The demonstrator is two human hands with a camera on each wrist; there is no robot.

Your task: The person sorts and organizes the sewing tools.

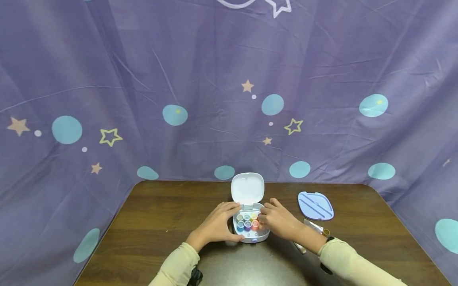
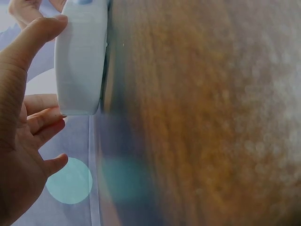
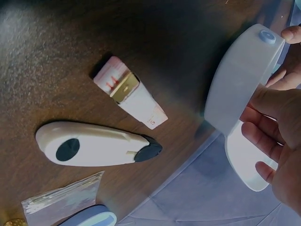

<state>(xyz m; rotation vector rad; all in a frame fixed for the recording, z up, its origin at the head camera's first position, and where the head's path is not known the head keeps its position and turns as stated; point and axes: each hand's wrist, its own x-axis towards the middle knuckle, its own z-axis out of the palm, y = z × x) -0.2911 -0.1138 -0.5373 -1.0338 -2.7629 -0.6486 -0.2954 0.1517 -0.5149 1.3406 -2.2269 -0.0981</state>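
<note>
A white sewing box [image 1: 247, 240] stands on the table with its lid [image 1: 247, 188] raised at the back. Inside are several thread spools in two rows, among them a blue spool [image 1: 240, 226], a purple spool [image 1: 248, 226] and a red-orange spool [image 1: 255, 225]. My left hand [image 1: 216, 225] grips the box's left end, thumb at the front wall [image 2: 80, 56] and fingers behind. My right hand [image 1: 281, 221] reaches over the right end, fingers bent down inside among the spools. The box wall hides those fingertips in the right wrist view, so I cannot tell what they hold.
Right of the box lie a light-blue tray [image 1: 315, 205] with diagonal ridges, a clear packet [image 3: 66, 200] of thin pins or needles, and a small gold item [image 1: 326, 232]. Nearer are a folded tape measure [image 3: 141, 108] and a white tool [image 3: 99, 146] with a black button and tip.
</note>
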